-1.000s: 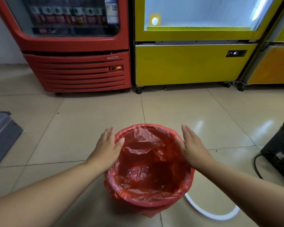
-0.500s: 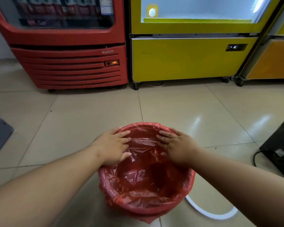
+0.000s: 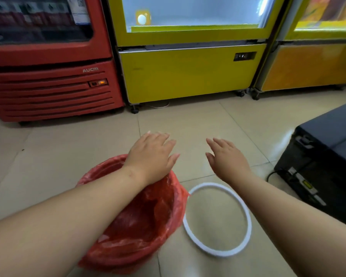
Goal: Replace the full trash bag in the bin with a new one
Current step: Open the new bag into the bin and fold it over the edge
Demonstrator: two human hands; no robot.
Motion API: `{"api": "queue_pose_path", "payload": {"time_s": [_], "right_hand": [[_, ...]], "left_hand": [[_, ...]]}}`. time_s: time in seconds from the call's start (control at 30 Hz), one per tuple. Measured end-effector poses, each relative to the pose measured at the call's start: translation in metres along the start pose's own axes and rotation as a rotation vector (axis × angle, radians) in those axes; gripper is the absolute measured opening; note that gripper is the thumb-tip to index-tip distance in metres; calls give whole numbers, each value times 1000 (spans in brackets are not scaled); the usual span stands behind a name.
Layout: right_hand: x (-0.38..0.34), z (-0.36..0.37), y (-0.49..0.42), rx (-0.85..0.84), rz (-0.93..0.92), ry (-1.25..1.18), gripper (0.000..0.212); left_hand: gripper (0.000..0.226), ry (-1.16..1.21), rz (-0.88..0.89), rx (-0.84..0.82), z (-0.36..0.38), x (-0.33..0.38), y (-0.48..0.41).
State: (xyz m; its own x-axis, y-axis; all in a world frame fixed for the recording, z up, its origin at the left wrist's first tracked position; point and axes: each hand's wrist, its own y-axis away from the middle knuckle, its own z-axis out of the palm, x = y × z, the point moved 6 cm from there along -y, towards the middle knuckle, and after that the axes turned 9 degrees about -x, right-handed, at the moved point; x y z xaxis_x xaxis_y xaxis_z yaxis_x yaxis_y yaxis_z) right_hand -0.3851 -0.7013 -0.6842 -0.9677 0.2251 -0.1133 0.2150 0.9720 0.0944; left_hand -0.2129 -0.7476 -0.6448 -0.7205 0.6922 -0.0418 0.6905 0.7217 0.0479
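A round bin lined with a red plastic trash bag (image 3: pixel 148 218) stands on the tiled floor at lower centre; the bag is folded over the rim and its inside looks empty. My left hand (image 3: pixel 152 154) hovers flat over the bin's far rim, fingers apart, holding nothing. My right hand (image 3: pixel 226 158) is to the right of the bin, above the floor, also spread and holding nothing. A white plastic ring (image 3: pixel 218 218) lies flat on the floor just right of the bin, under my right forearm.
A red drinks cooler (image 3: pixel 48 86), a yellow cooler (image 3: pixel 188 72) and an orange one (image 3: pixel 312 64) line the far wall. A black box with a cable (image 3: pixel 324 156) stands at the right. Open tiled floor lies between the bin and the coolers.
Both hands lifted out of the bag's mouth and moved forward and right. The view shifted, so the bin now sits lower left and the white ring shows whole.
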Motion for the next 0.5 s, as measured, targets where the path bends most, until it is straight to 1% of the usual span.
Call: {"api": "queue_pose_path", "payload": {"time_s": [0.13, 0.27, 0.37, 0.43, 0.5], "right_hand": [[65, 39, 21, -100, 171, -96, 51], [119, 105, 47, -265, 333, -189, 51], [145, 156, 67, -425, 445, -250, 51], [153, 183, 76, -522, 480, -268, 53], [159, 205, 82, -576, 513, -301, 51]], "left_hand": [[55, 0, -8, -39, 10, 43, -22], [55, -5, -2, -104, 27, 75, -33], [55, -23, -9, -136, 40, 89, -39], [55, -40, -6, -148, 46, 94, -43], [55, -48, -5, -158, 52, 97, -45]]}}
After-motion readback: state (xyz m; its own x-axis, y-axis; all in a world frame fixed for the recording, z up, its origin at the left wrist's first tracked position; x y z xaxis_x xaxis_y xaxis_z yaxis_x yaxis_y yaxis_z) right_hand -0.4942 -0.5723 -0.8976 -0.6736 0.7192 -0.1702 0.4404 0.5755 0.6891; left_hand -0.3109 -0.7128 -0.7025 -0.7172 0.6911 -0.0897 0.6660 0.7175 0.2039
